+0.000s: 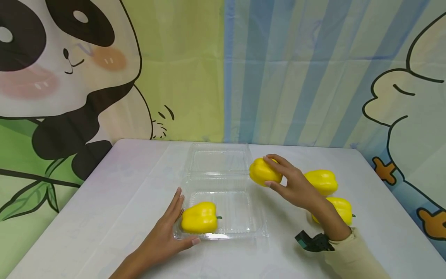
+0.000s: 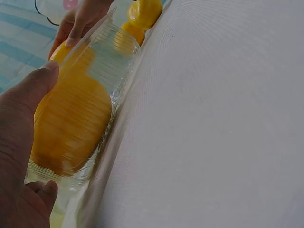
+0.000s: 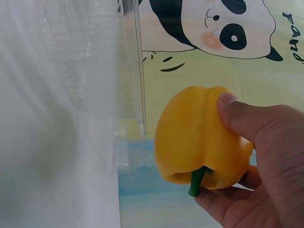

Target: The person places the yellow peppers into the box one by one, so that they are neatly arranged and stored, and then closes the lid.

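A clear plastic clamshell box (image 1: 235, 209) lies with its lid (image 1: 219, 161) folded back on the white table. One yellow bell pepper (image 1: 199, 217) sits in its front left part, green stem pointing right. My left hand (image 1: 162, 238) rests at the box's left front corner, fingers along the left side and thumb by the front rim. Above the box's right edge, my right hand (image 1: 296, 186) holds a second yellow bell pepper (image 1: 262, 171) between thumb and fingers. The right wrist view shows that pepper's green stem (image 3: 196, 183) pointing down, close to the fingers.
Two more yellow bell peppers (image 1: 322, 181) lie on the table (image 1: 104, 217) at the right, partly behind my right forearm. A dark strap-like device (image 1: 314, 242) is on my right wrist. A curtain (image 1: 188, 77) with cartoon prints hangs behind the table.
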`<state>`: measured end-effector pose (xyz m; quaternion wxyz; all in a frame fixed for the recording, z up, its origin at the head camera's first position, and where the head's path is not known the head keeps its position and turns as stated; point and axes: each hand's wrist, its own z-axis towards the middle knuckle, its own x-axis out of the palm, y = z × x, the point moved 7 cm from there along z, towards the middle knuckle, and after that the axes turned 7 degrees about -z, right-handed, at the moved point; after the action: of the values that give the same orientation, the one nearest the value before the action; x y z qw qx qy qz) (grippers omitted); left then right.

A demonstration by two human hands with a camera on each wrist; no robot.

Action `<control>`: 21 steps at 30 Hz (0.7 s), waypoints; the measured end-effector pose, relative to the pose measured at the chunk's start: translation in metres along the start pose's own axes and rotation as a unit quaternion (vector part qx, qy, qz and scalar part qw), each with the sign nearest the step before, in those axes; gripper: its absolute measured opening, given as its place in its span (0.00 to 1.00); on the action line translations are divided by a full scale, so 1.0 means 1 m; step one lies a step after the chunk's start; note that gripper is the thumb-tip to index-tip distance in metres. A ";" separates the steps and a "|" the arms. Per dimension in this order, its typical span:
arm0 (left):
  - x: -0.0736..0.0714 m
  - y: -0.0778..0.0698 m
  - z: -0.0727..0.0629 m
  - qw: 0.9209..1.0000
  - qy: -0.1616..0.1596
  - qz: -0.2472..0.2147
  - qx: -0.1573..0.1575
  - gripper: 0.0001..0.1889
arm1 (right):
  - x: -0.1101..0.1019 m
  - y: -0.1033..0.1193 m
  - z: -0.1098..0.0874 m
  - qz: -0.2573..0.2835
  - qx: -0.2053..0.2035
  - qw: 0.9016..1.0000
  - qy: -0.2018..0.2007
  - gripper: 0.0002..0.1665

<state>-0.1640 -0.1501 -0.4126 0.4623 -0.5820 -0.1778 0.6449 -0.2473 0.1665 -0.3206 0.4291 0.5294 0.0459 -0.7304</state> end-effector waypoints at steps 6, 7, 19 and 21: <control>0.000 -0.001 0.000 1.000 0.001 0.004 -0.001 0.60 | 0.005 0.007 0.003 0.011 0.001 1.000 0.011 0.40; 0.000 -0.001 0.000 1.000 0.000 0.004 0.000 0.60 | 0.006 0.008 0.004 0.014 -0.001 1.000 0.012 0.40; 0.000 -0.001 0.000 1.000 0.000 0.002 -0.003 0.60 | 0.013 0.023 0.013 0.043 -0.025 0.999 0.017 0.41; 0.000 -0.001 0.000 1.000 0.000 0.002 -0.005 0.60 | 0.015 0.026 0.016 0.049 -0.023 0.998 0.023 0.40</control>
<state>-0.1637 -0.1499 -0.4118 0.4582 -0.5846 -0.1796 0.6450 -0.2421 0.1331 -0.3159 0.4758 0.5374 0.0467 -0.6947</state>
